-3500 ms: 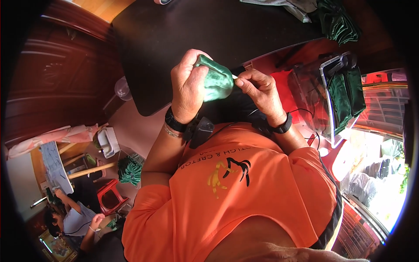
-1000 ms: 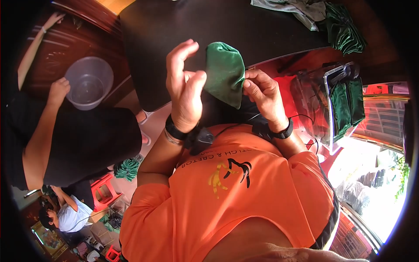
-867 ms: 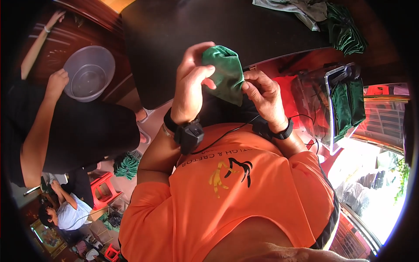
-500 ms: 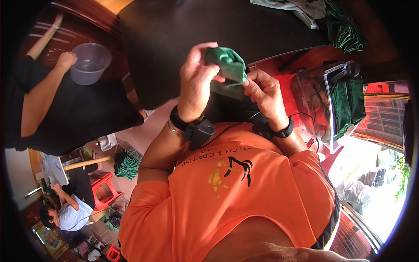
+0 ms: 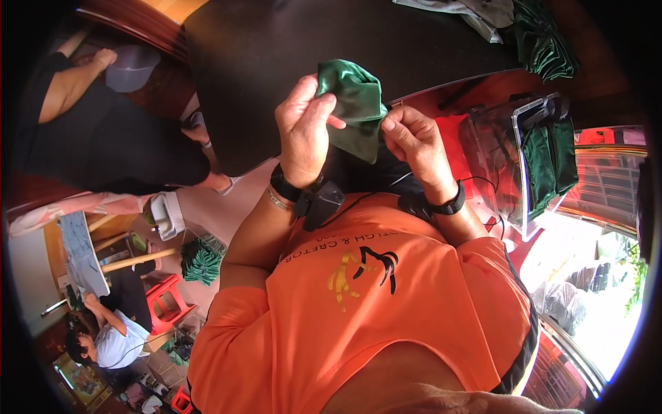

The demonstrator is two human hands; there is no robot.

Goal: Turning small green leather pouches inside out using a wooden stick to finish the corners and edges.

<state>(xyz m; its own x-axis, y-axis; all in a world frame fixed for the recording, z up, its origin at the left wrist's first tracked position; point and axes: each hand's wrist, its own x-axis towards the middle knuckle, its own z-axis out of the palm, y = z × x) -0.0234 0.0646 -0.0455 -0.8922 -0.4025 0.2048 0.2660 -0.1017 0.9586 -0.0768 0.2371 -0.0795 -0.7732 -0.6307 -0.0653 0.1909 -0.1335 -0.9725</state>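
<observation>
A shiny green piece of cloth (image 5: 355,103) is stretched between my hands, above the near edge of the black table. My left hand (image 5: 305,134) holds its left side, thumb in front and some fingers hidden behind the fabric. At the cloth's right edge, my right hand (image 5: 416,141) pinches it between thumb and fingertips. The lower part of the cloth hangs down in a darker point. Whether it is a flat piece or a sewn pouch, I cannot tell.
Across the black table (image 5: 276,62), a stack of green cloth (image 5: 545,45) lies beside grey-white fabric (image 5: 476,15). A clear plastic box (image 5: 518,148) with green pieces stands right. A person holds a translucent bucket (image 5: 133,69) at left; another sits near a red stool (image 5: 169,303) and green bundle (image 5: 202,260).
The cloth has spread from a bunched shape and now hangs open lower down. My left hand has shifted slightly left. The person with the bucket has moved farther up and left.
</observation>
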